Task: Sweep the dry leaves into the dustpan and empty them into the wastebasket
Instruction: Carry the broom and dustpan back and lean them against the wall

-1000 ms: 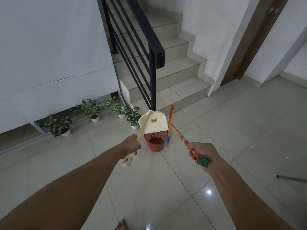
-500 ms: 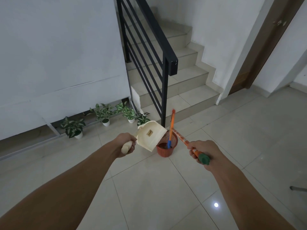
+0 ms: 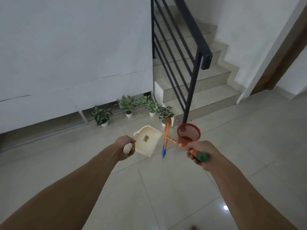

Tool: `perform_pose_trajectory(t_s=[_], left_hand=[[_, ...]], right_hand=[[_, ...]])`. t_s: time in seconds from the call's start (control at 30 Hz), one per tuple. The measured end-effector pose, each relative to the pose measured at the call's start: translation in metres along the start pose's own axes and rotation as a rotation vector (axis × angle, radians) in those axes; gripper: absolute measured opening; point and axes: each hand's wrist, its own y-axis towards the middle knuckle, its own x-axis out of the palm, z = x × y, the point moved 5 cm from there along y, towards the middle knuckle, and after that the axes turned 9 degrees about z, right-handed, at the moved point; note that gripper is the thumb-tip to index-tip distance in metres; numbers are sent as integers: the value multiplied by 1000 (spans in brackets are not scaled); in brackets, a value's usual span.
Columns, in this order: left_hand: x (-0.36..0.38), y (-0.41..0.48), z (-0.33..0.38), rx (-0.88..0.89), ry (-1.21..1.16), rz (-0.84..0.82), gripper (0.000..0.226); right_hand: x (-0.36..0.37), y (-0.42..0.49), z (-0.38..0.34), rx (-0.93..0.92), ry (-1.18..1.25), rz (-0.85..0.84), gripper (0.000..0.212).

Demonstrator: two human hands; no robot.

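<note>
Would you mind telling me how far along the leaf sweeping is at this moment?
Sweeping and emptying look done: the dustpan shows a bare inside, held clear of the wastebasket, and no leaves show on the floor. The left hand grips the dustpan's handle, the right hand the broom. Probably only putting the tools away remains.

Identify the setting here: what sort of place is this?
Most likely the foot of an indoor stairwell in a house or small building. A tiled staircase with a black metal railing rises from a glossy tiled floor, and small potted plants line the white wall.
</note>
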Motion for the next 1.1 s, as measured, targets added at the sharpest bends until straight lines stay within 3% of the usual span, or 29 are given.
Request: perform_pose_trajectory(t_s=[0.33,0.57,1.1], left_hand=[[-163,-2,-48,-109,-222,153,8],[-280,13,-60,-173,-427,319,13],[-477,64,16,-196,-764,677,19]], right_hand=[[152,-15,41,49,-175,-171,27],[279,-14,39,48,-329,-320,22],[583,-6,-65,-106,-800,-669,14]])
